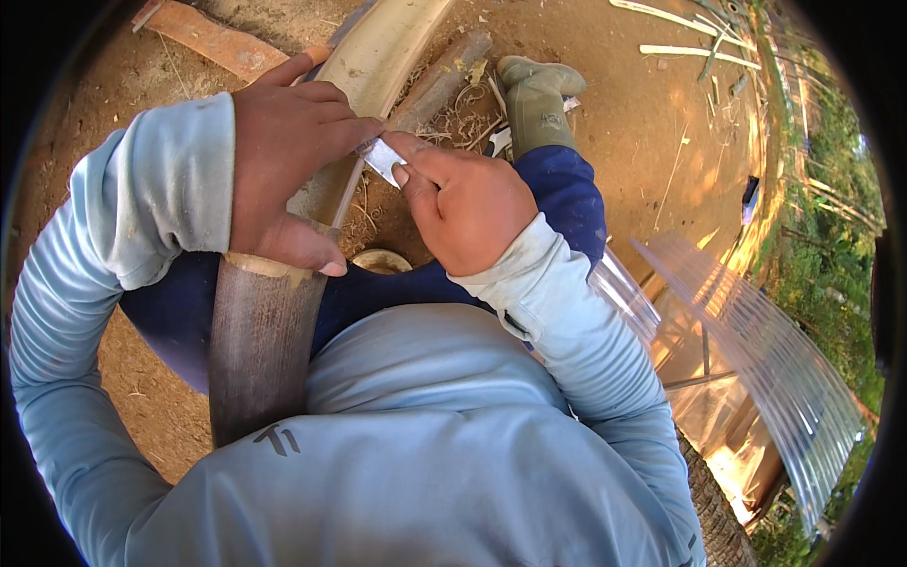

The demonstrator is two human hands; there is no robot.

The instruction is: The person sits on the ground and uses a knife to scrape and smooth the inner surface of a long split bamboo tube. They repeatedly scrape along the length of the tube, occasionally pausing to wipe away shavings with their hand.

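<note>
A long bamboo-like pole [263,340] lies against my body and runs away from me. Its near part is round and grey-brown; farther out it is cut into a pale, hollow trough [389,52]. My left hand [298,156] is closed over the pole where the trough starts, thumb toward me and fingers spread across it. A short, shiny metal blade [383,161] is pinched in my right hand [472,203], thumb against its flat side. The blade meets the trough's right edge, close to my left fingertips. Its handle is hidden in the hand.
A thinner log [442,80] lies right of the trough, with thin shavings [364,215] around it. My green boot [537,104] stands beyond. A round container [381,261] sits below the pole. Clear corrugated sheets [756,350] are at right, a reddish plank [213,40] far left, pale sticks [694,50] far right.
</note>
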